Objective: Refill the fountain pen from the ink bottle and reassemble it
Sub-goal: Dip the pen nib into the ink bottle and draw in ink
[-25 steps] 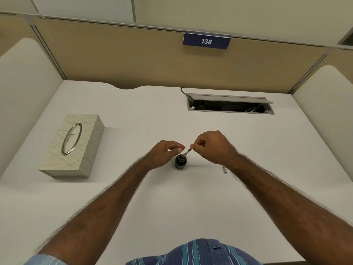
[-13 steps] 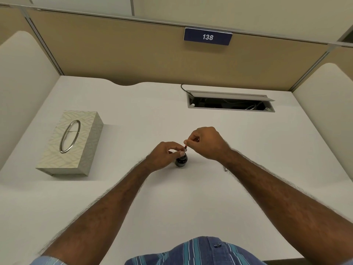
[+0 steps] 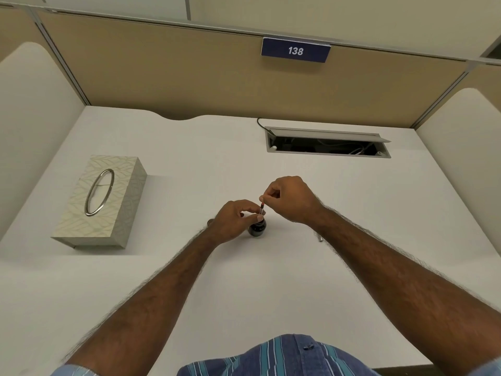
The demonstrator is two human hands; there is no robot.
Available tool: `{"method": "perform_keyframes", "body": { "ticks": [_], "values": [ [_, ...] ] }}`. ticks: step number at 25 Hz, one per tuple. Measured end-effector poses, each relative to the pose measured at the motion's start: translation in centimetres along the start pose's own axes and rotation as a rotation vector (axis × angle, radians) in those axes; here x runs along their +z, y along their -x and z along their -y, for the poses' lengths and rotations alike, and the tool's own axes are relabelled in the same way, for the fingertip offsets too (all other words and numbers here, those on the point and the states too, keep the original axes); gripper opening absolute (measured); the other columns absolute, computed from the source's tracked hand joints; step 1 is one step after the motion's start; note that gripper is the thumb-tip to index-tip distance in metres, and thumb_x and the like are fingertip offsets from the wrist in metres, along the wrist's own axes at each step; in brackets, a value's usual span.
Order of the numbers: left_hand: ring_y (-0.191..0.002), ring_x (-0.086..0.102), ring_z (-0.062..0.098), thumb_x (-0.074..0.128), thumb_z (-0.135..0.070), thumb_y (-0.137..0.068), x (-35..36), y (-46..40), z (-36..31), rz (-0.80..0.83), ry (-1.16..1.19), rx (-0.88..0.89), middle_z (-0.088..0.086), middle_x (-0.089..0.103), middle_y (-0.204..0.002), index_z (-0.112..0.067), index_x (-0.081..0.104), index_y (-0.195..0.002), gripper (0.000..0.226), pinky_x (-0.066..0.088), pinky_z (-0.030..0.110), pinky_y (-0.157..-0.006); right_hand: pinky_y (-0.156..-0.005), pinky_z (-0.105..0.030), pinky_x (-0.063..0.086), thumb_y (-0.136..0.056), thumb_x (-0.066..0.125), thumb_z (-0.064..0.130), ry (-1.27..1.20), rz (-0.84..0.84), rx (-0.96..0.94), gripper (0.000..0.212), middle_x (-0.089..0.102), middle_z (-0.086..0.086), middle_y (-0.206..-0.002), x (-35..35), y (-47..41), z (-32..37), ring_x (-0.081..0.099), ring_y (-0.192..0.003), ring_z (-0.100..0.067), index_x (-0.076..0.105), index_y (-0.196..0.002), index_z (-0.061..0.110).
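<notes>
A small dark ink bottle stands on the white desk near its middle. My left hand holds the bottle by its neck with thumb and fingers. My right hand pinches the top of a thin pen section, which stands nearly upright with its lower end in the bottle's mouth. A metal pen part lies on the desk behind my right forearm, mostly hidden. A small dark piece, perhaps the bottle's cap, peeks out left of my left hand.
A patterned tissue box with a metal oval ring sits at the left. An open cable tray is set into the desk at the back right. Cubicle partitions close off the back and both sides.
My right hand has swung the pen section from a slant to nearly upright over the bottle and lowered its end into the mouth. My left hand has closed in on the bottle's neck.
</notes>
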State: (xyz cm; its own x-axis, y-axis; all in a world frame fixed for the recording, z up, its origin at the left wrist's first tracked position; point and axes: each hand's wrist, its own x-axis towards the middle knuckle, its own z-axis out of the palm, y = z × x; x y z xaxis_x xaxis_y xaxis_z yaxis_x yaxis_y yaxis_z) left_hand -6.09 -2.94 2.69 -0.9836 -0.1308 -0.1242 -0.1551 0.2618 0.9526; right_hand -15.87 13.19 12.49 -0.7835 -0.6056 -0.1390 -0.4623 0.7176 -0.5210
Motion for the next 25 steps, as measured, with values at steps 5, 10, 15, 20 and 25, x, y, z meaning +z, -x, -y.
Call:
{"method": "perform_keyframes", "body": {
  "ticks": [5,10,15,20,25],
  "values": [
    [-0.100,0.064,-0.011,0.077,-0.014,-0.090,0.18,-0.09,0.04,-0.034,-0.043,0.050,-0.008,0.077,-0.111,-0.017,0.083,-0.101,0.012,0.041,0.009,-0.082,-0.068,-0.025,0.042,-0.097,0.070,0.027,0.052,0.023,-0.043,0.016,0.068,0.011,-0.084,-0.36,0.40,0.17,0.062,-0.081,-0.011,0.084,-0.094,0.019],
    [-0.098,0.062,-0.015,0.078,-0.011,-0.089,0.28,-0.16,0.17,-0.061,-0.087,0.087,-0.003,0.076,-0.110,-0.013,0.083,-0.102,0.014,0.038,-0.002,-0.081,-0.076,-0.027,0.045,-0.099,0.068,0.021,0.036,0.041,-0.072,0.016,0.067,0.009,-0.091,-0.46,0.67,0.18,0.063,-0.087,-0.013,0.083,-0.100,0.017],
    [-0.100,0.066,-0.008,0.079,-0.014,-0.089,0.40,-0.15,0.37,-0.063,-0.077,0.102,-0.006,0.076,-0.108,-0.020,0.083,-0.099,0.012,0.045,0.007,-0.089,-0.080,-0.027,0.048,-0.099,0.068,0.018,0.018,0.068,-0.089,0.015,0.074,0.001,-0.103,-0.64,0.70,0.01,0.064,-0.092,-0.015,0.082,-0.105,0.015],
    [-0.101,0.064,-0.011,0.079,-0.014,-0.089,0.56,-0.02,0.36,-0.080,-0.081,0.097,-0.008,0.075,-0.108,-0.017,0.084,-0.101,0.013,0.042,0.003,-0.089,-0.070,-0.023,0.048,-0.094,0.075,0.030,-0.026,0.043,-0.035,0.013,0.074,0.010,-0.091,-0.40,0.55,-0.18,0.064,-0.082,-0.007,0.083,-0.095,0.020],
    [-0.103,0.066,-0.005,0.080,-0.016,-0.089,0.67,0.04,0.36,-0.079,-0.090,0.100,-0.009,0.075,-0.108,-0.021,0.084,-0.099,0.013,0.046,0.010,-0.092,-0.075,-0.027,0.047,-0.097,0.072,0.020,0.008,0.031,-0.046,0.011,0.073,0.008,-0.093,-0.27,0.63,-0.21,0.063,-0.085,-0.010,0.083,-0.097,0.018]
  ]
}}
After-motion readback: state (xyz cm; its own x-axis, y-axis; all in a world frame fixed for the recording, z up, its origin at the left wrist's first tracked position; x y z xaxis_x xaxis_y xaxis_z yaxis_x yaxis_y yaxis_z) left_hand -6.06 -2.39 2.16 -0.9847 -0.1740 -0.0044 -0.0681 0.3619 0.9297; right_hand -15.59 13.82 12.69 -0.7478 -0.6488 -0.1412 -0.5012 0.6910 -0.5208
